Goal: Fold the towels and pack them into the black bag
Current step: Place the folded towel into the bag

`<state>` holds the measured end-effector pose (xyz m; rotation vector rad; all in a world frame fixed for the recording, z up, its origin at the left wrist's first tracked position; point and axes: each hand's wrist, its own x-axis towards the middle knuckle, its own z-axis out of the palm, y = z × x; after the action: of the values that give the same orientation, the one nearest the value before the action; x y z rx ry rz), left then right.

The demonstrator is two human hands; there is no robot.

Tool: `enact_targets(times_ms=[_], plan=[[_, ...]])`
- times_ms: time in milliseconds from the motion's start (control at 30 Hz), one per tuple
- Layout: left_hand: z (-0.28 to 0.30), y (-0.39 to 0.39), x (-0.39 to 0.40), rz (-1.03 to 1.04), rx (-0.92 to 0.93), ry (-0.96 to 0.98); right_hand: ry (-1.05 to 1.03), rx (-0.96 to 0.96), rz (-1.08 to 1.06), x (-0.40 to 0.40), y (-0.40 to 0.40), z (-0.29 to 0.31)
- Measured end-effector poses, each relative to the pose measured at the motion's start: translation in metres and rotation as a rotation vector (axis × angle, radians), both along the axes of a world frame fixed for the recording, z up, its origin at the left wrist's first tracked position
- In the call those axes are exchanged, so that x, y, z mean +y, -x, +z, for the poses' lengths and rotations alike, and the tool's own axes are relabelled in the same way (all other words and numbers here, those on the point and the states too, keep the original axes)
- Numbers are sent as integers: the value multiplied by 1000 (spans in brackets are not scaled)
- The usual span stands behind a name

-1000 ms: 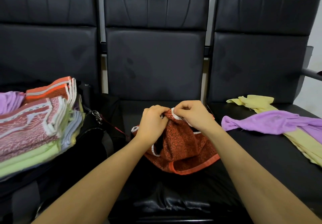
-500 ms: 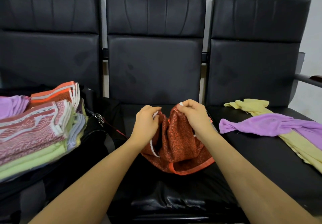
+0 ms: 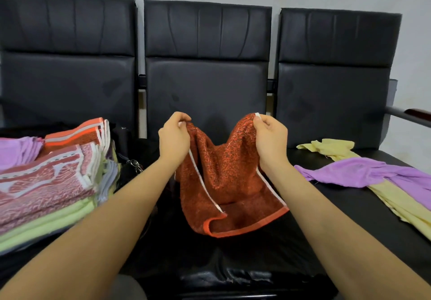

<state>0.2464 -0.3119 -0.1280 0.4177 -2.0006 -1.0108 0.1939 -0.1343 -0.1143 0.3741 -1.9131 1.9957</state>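
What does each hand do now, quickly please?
Left hand: closed, pinching a top corner of the orange towel.
Right hand: closed, pinching the other top corner.

Three black seats (image 3: 205,94) are standing in a row; one orange towel (image 3: 224,178) is hanging; one purple cloth (image 3: 363,173) and one yellow cloth (image 3: 335,148) are lying right; one folded stack (image 3: 46,183) is sitting left.

Rust-orange towel (image 3: 221,171), white side trim, orange hem: hangs unfolded over the middle seat, top corners raised, middle sagging, lower edge curled on the cushion. Folded towels (image 3: 46,183), pink, orange, lilac, pale green: stacked at left on the black bag (image 3: 126,159). Lilac towel (image 3: 363,173) crumpled across yellow towel (image 3: 396,197), right seat.
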Motion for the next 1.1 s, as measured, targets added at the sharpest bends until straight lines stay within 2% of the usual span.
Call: enact_targets(times_ms=[167,367,500,767,900,1100], plan=[[50,2,-6,18,42,-53,110,-21,-132,5,7,29],[96,-3,-16,83,110,-62,133,132,-192,18,4,75],[115,-9,-27,75,112,-51,144,205,-270,25,3,103],[135,-26,-33,60,84,80,168,180,-355,42,3,130],[142,-35,-26,240,98,19,197,133,-395,47,3,131],[141,-37,-26,202,146,-164,208,56,-407,60,3,131]])
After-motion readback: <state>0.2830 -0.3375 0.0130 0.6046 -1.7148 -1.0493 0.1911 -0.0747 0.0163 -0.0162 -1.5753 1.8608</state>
